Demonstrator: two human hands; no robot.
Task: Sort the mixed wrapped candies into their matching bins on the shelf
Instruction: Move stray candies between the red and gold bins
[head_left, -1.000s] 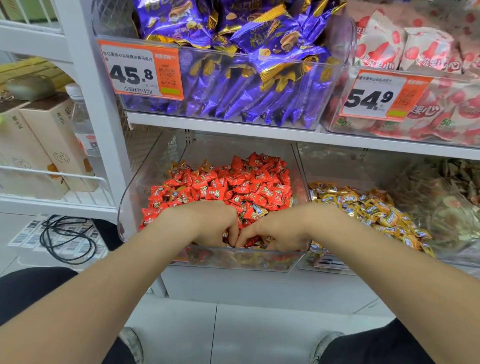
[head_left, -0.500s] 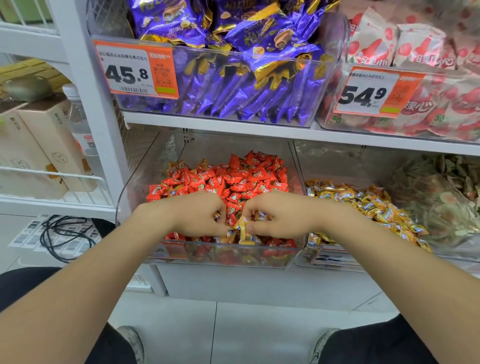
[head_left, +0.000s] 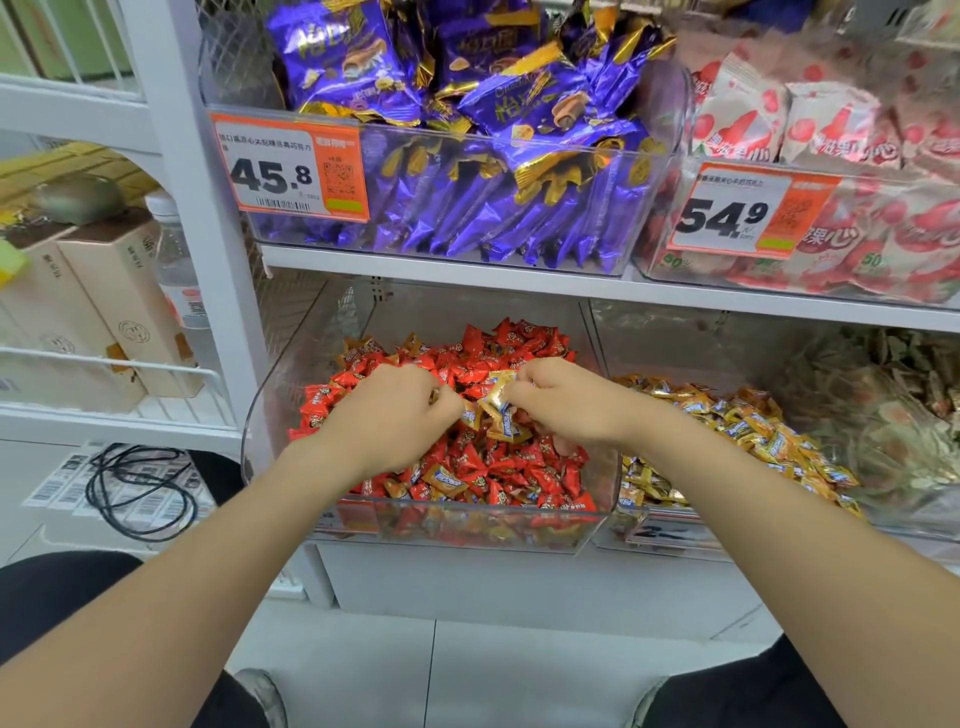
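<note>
The left hand (head_left: 395, 415) and right hand (head_left: 561, 405), buried in the front of the red bin (head_left: 441, 519) a second ago, are now raised above its pile. A cluster of gold candies (head_left: 498, 410) is pinched between them, with the curled fingers of each hand closed on it. The strays are judged gathered. The gold bin (head_left: 660, 538), just to the right, is where they are owed.

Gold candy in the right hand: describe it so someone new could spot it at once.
Below the 45.8 tag, find the clear bin heaped with red candies. Over the heap's middle, the right hand pinches the gold candy. It is shiny pale gold, raised above the red wrappers around it.
</note>
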